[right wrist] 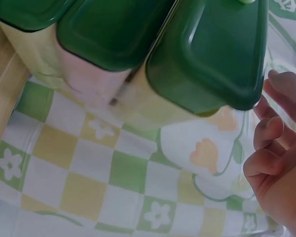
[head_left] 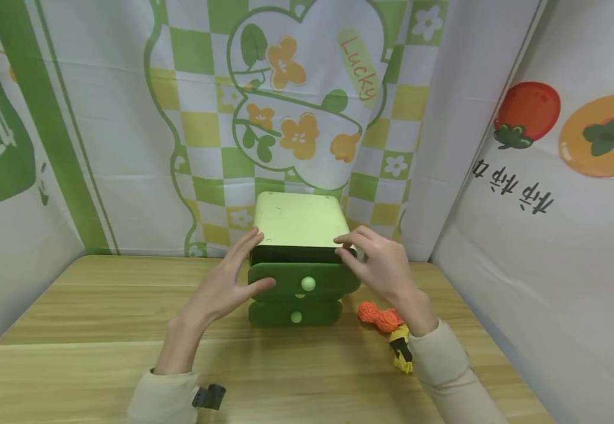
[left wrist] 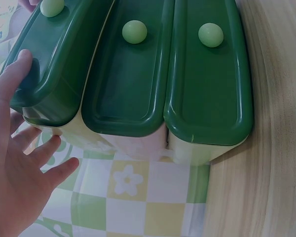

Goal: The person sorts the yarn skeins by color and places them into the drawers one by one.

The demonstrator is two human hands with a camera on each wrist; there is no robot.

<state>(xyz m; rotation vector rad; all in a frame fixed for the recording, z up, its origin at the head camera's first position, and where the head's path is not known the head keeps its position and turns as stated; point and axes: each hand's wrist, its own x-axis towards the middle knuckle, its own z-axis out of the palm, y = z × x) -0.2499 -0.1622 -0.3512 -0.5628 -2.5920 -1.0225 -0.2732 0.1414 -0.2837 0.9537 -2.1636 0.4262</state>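
I'm watching a small drawer box (head_left: pixel 301 219) near the back edge of the wooden table (head_left: pixel 100 309), about midway between its corners. Its top drawer (head_left: pixel 283 274) stands partly out, a dark gap showing behind the front panel, while the middle drawer (left wrist: pixel 130 79) and bottom drawer (left wrist: pixel 209 84) sit closed. The left hand (head_left: pixel 220 291) has its fingers spread along the box's left side, thumb over the top drawer's front. The right hand (head_left: pixel 383 265) is at the drawer's upper right corner, fingers bent; I cannot tell whether thumb and forefinger pinch the rim or merely sit beside it. I judge the step in hand to be sliding that drawer, though not which way. The next move calls for an even, straight slide with the box steadied. An orange bundle (head_left: pixel 380 318) and a yellow-and-black bundle (head_left: pixel 402 348) lie toward the table's right edge.
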